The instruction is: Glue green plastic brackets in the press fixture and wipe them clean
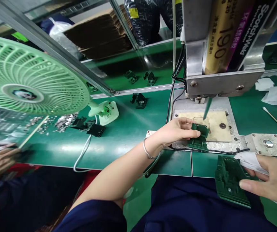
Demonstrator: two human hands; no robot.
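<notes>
A small dark-green moulded plastic part (200,138) is pinched by the left hand (174,132) under the green dispensing nozzle (207,109) at 12 o'clock — best kept steady; the right hand (271,182) grips a larger green plastic housing (230,180) and white cloth (250,160) above the desk (128,129).

We see our left arm stretched forward from lower centre, bare from the dark blue sleeve at the elbow, a thin bangle at the wrist. Our left hand (174,130) lies palm down, fingers curled and pinching closed. Our right hand (267,180) enters from the right edge, lower and nearer, thumb and fingers closed in a grip, pointing left.
</notes>
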